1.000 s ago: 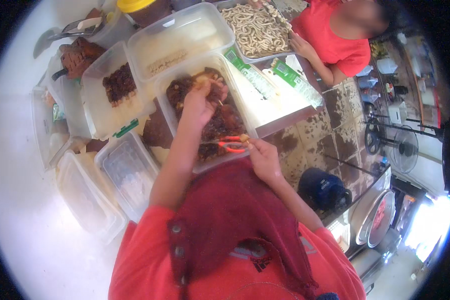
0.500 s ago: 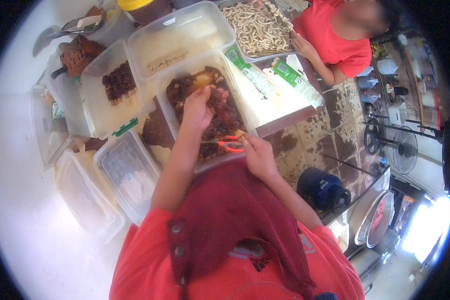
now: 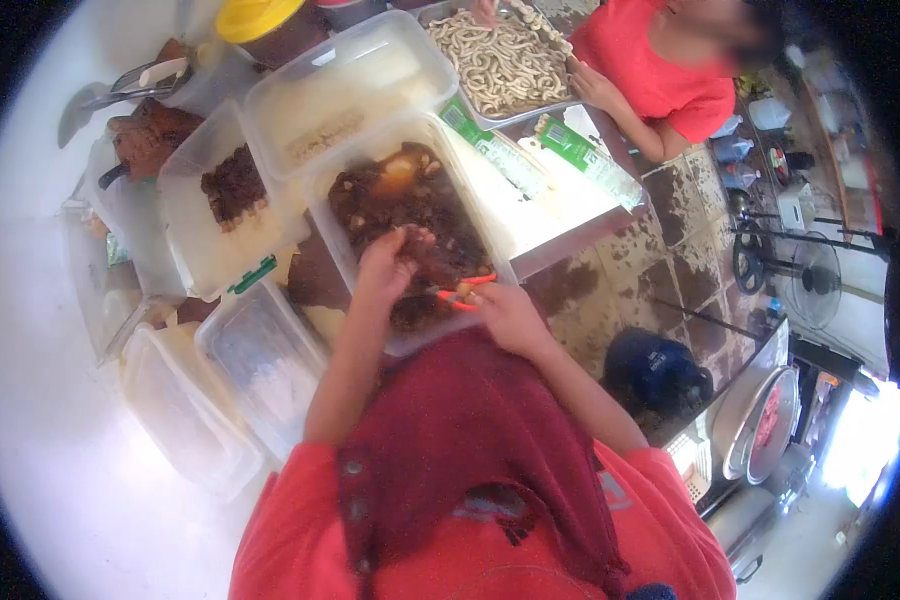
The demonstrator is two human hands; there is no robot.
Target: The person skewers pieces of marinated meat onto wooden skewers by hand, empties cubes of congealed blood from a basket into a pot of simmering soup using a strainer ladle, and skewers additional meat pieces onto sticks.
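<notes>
A clear plastic tub (image 3: 322, 212) in front of me holds dark, saucy meat (image 3: 370, 215) with paler bits in it. My left hand (image 3: 388, 265) is low over the meat, its fingers curled round a reddish-brown piece of meat (image 3: 418, 243). To its right, above the tub's near right side, my right hand (image 3: 510, 315) is closed around orange-handled scissors (image 3: 458, 297). The scissors' blades are hard to make out against the dark meat.
Skewered dark meat (image 3: 234, 187) lies in a container on the left. Green-labelled packs of sticks (image 3: 580, 155) rest on the table's right. Beyond, a co-worker (image 3: 660, 70) reaches to a tray of pale coiled strips (image 3: 495, 65). A blue gas cylinder (image 3: 652, 368) stands on the floor.
My left hand has come down and nearer to me, lower over the tub. The scissors and my right hand have shifted slightly. The co-worker's hand now shows over the tray.
</notes>
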